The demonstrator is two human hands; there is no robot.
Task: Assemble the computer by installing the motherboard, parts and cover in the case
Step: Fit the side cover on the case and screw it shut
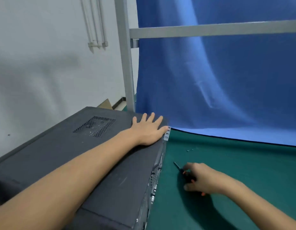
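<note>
Green mat (243,171): covers the table; the case and the right hand rest on it.
Case (132,188): dark grey, lying on its side at the left of the mat; its near end is cut off by the lower edge of the view.
Cover (69,146): closed on the upturned side of the case, with a mesh vent patch toward the far end.
Rear face: seen almost edge-on along the case's right side; ports and slots there are too blurred to tell apart.
Left hand (148,130): flat on the cover's far right corner, fingers straight and spread, holding nothing; the thumb reaches the corner edge.
Right hand (200,178): low on the mat, just beside the case, fingers curled round the screwdriver.
Screwdriver (178,166): dark shaft pointing away toward the far left; the black handle with orange marks is mostly hidden under the hand.
Screws (190,150): tiny bright specks on the mat beyond the right hand, too small to count.
Curtain (227,80): blue, hanging behind the table down to the mat.
Frame (125,63): grey metal post and crossbar in front of the curtain, cut off at the top and right.
Wall (44,63): pale, with white pipes.
</note>
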